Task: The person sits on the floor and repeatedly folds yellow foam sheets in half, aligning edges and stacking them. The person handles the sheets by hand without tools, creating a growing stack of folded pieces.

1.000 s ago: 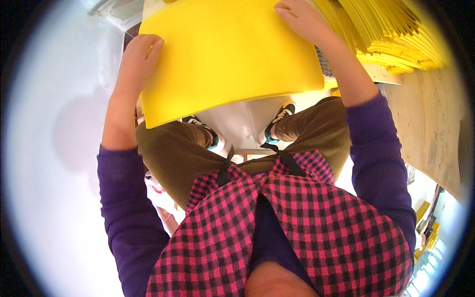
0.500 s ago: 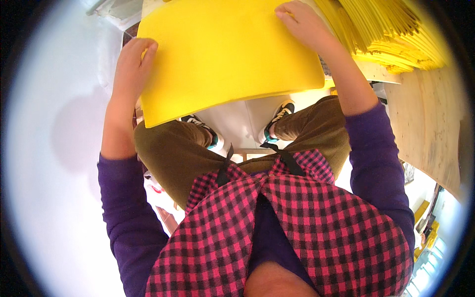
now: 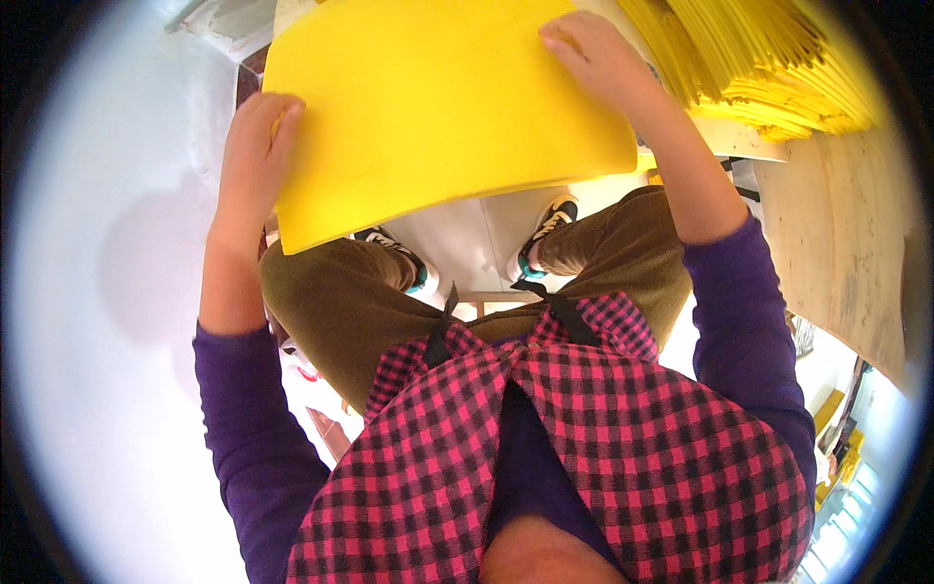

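A wide yellow sheet (image 3: 438, 107), smooth and apparently cloth, spreads in front of me, its near edge curving above my knees. My left hand (image 3: 258, 146) is closed at the sheet's left edge, with thumb and fingers pinched on it. On the right side, farther up, my right hand (image 3: 598, 58) grips the sheet's right edge with curled fingers and the thumb toward the middle. The sheet's far edge runs out of the picture at the top.
Stacks of folded yellow pieces (image 3: 769, 68) lie at the far right, beside a pale wooden tabletop (image 3: 837, 224). A white wall or panel (image 3: 117, 292) runs along my left. My shoes (image 3: 550, 219) show on the floor beneath the sheet.
Both hands have come slightly nearer to me, the left one more so. The sheet's upper left side has shifted slightly left, while its near edge stays almost in place.
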Available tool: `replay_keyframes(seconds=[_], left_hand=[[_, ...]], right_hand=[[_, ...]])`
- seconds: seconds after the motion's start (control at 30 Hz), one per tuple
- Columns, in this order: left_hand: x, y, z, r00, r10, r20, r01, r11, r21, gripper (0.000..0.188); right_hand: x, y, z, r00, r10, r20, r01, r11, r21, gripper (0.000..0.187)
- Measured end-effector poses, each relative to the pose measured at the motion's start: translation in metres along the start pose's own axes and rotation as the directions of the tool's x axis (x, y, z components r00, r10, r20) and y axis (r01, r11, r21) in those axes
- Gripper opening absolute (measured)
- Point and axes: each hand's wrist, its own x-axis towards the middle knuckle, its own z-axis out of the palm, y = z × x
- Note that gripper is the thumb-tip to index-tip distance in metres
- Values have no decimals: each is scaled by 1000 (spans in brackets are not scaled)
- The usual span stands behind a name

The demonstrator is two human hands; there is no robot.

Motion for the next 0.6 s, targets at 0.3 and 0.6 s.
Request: replay_keyframes(seconds=[0.3,0.6], left_hand=[[25,-10,12,998,-66,2,65,996,68,18],[-14,4,6,998,51,26,-51,999,18,18]], right_hand=[[7,-5,13,988,157,-6,-157,985,73,27],[-24,0,13,989,-128,-70,127,992,-14,28]])
